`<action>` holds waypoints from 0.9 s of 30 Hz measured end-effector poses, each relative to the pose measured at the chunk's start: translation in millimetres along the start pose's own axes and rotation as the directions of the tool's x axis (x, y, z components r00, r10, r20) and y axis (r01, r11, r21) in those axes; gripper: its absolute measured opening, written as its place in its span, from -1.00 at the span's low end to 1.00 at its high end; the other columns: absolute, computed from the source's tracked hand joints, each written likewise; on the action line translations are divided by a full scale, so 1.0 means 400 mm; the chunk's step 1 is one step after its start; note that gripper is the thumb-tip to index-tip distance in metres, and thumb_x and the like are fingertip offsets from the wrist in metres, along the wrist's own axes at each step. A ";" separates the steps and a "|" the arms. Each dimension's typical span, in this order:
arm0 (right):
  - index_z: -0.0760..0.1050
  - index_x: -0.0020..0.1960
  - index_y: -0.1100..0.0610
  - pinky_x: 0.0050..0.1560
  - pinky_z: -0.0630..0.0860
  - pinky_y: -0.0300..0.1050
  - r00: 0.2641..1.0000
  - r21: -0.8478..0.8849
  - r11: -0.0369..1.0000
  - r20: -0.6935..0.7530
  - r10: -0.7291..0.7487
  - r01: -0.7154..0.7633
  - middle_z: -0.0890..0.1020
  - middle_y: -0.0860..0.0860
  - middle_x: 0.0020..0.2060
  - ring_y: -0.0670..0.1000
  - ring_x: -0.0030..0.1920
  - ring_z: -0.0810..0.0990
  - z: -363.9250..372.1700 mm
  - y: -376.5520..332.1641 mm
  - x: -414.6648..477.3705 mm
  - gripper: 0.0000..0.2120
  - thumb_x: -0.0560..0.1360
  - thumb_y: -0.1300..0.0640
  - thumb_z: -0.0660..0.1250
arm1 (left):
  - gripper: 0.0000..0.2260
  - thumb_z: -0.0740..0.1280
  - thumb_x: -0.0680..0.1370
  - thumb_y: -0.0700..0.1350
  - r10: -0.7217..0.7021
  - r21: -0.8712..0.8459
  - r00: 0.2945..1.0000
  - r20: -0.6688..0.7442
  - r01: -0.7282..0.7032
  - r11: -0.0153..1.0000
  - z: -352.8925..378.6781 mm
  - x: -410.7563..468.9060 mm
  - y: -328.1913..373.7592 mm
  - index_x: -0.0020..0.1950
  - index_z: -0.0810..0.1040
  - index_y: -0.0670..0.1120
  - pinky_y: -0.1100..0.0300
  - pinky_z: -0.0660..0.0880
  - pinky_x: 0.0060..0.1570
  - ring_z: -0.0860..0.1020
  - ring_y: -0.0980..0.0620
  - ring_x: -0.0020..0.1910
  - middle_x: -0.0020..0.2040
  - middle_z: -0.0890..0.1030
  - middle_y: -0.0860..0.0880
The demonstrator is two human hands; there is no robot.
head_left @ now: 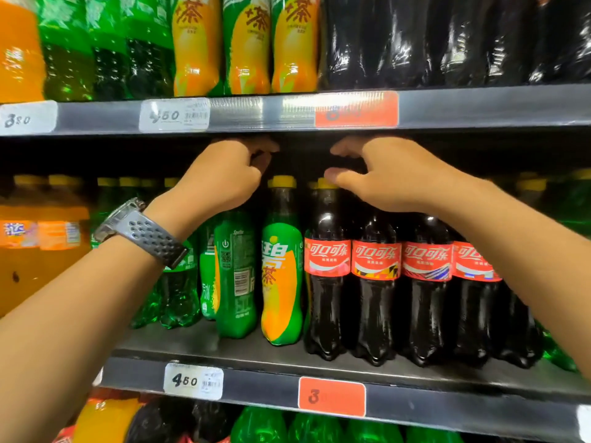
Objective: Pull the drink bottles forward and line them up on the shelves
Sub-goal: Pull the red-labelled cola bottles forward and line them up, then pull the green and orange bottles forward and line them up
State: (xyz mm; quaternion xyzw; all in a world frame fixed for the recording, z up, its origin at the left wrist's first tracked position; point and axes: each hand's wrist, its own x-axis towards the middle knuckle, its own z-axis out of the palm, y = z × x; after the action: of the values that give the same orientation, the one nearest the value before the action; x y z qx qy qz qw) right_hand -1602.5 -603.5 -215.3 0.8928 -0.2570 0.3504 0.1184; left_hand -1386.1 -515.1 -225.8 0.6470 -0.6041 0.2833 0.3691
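1. Middle shelf: dark, stocked with upright drink bottles set back from its front edge.
2. Cola bottles: four with red labels, side by side, right of centre.
3. Green-and-orange tea bottle: yellow cap, just left of the colas.
4. Green soda bottle: beside the tea bottle, barcode facing out.
5. Left hand: watch on wrist, fingers curled above the green bottles; grip contents cannot be told.
6. Right hand: grip wide, fingers spread, thumb touching a cola cap.
7. Price tags: on the shelf edge.
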 end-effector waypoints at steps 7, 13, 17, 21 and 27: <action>0.37 0.32 0.01 0.06 0.36 0.01 0.994 -0.171 0.984 0.092 0.060 -0.043 0.47 0.09 0.30 0.15 0.27 0.44 0.107 -0.172 0.120 -0.46 0.50 -0.32 0.14 | -0.62 0.31 0.47 0.20 -0.092 0.198 0.985 0.148 0.061 0.978 0.010 -0.001 -0.140 0.19 0.52 0.04 0.18 0.42 -0.04 0.53 -0.10 0.10 0.16 0.59 -0.05; 0.48 0.16 0.05 -0.10 0.33 -0.03 0.986 -0.357 0.921 0.003 0.165 -0.153 0.52 0.15 0.15 0.22 0.13 0.51 0.168 -0.188 0.177 -0.55 0.46 -0.26 0.27 | -0.70 0.48 0.39 0.09 -0.144 -0.174 0.988 0.053 0.151 0.973 0.052 -0.020 -0.166 0.04 0.55 0.03 0.21 0.39 -0.20 0.55 -0.02 -0.14 -0.18 0.54 0.06; 0.53 0.07 0.05 -0.13 0.38 -0.10 0.984 -0.302 0.938 -0.001 0.179 -0.171 0.57 0.13 0.07 0.20 0.03 0.55 0.164 -0.173 0.180 -0.54 0.40 -0.30 0.32 | -0.71 0.46 0.43 -0.02 -0.143 -0.306 0.981 0.135 0.178 0.935 0.039 -0.019 -0.166 0.15 0.58 0.05 0.07 0.56 -0.01 0.61 -0.08 -0.08 -0.12 0.62 0.02; 0.55 0.05 0.04 -0.13 0.40 -0.13 0.988 -0.241 0.964 0.080 0.132 -0.109 0.59 0.10 0.01 0.14 -0.10 0.52 0.150 -0.161 0.172 -0.63 0.44 -0.21 0.30 | -0.62 0.38 0.49 -0.14 -0.094 -0.387 0.965 0.245 0.186 0.903 0.012 -0.019 -0.165 0.27 0.52 0.15 0.20 0.60 -0.08 0.65 0.01 -0.14 0.00 0.64 0.02; 0.58 0.06 0.03 -0.14 0.41 -0.15 0.990 -0.143 0.988 0.121 0.070 -0.052 0.61 0.08 -0.05 0.12 -0.10 0.55 0.135 -0.142 0.161 -0.70 0.47 -0.14 0.31 | -0.71 0.46 0.43 0.05 -0.072 -0.094 0.990 0.124 0.084 0.992 0.006 -0.016 -0.141 0.10 0.61 0.00 0.16 0.51 -0.11 0.60 -0.07 -0.11 -0.07 0.64 -0.03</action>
State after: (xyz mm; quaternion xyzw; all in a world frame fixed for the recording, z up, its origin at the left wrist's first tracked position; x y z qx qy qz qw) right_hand -1501.3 -601.1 -211.9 0.8944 -0.3151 0.2780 0.1530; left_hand -1331.1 -513.6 -239.9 0.6669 -0.6129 0.1987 0.3744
